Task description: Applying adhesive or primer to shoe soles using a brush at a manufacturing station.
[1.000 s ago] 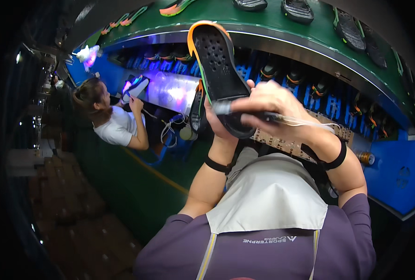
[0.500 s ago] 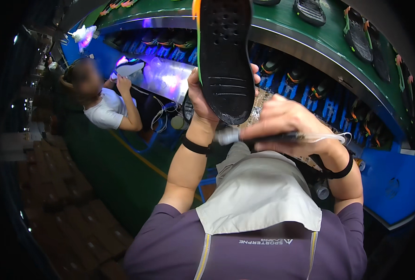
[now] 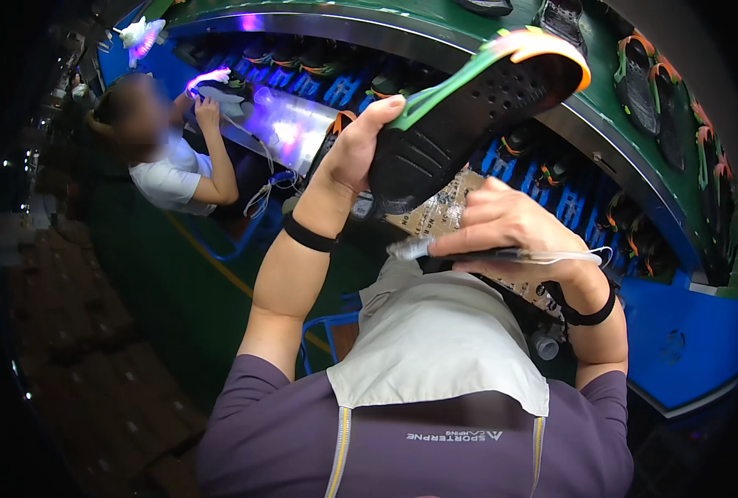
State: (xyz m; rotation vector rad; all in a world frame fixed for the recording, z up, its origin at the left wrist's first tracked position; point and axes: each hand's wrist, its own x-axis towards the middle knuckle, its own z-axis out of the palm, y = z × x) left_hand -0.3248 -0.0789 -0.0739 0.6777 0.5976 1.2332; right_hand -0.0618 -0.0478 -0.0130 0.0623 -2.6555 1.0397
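Note:
My left hand (image 3: 359,148) grips a black shoe sole (image 3: 456,129) by its heel end, thumb over the green edge. The sole's toe points up and to the right, with a green and orange rim curling round it. Holes dot its front part, and a few grooves cross the heel. Below and right of the heel, my right hand (image 3: 514,226) is closed round a dark-handled brush (image 3: 410,248) with a pale, blurred tip. A thin clear tube (image 3: 581,256) runs from its handle past my wrist. The brush is apart from the sole.
A green conveyor (image 3: 435,37) with a metal edge curves across the back, carrying more soles (image 3: 637,87). Shoes stand on blue holders (image 3: 572,199) beneath it. A printed cardboard sheet (image 3: 439,207) lies beyond my right hand. At left a co-worker (image 3: 166,158) handles a shoe under purple light.
The sole has swung from nearly upright to leaning right, toe to the upper right, showing its coloured rim. My left hand has turned with it. The brush stays below the heel.

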